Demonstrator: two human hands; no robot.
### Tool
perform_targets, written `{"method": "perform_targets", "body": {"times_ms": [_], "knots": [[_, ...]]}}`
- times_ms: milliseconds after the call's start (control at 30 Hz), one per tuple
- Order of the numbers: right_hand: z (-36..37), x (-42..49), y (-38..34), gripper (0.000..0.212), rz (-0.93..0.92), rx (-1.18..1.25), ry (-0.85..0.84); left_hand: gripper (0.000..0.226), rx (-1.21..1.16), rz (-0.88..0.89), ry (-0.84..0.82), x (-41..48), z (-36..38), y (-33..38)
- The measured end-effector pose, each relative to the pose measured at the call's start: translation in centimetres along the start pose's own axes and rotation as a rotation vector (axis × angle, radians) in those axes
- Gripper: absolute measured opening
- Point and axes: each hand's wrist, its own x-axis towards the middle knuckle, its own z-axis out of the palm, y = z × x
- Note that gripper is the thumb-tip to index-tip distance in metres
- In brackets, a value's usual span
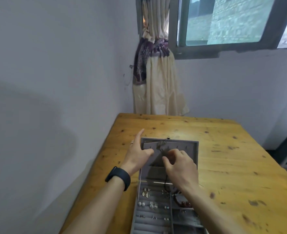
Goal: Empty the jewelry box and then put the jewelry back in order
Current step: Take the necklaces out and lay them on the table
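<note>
Pinching dark cord (161,145) with right hand (180,168), left hand (137,154) spread on jewelry box lid (190,147), wooden table (232,166), curtain (158,85) behind

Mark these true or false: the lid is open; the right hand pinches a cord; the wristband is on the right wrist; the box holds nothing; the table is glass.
1. The lid of the box is open. True.
2. The right hand pinches a dark cord at the lid. True.
3. The black wristband is on the right wrist. False: it is on the left wrist.
4. The box holds nothing. False: earrings sit in its rows.
5. The table is glass. False: it is wood.
</note>
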Motion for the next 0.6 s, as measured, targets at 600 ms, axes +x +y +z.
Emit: {"method": "perform_targets", "body": {"times_ms": [600], "knots": [[-1.8,0.0,-2.9,0.014,-0.118,0.126,0.134,0.039,0.076,0.132,0.091,0.0,-1.8,-1.3]]}}
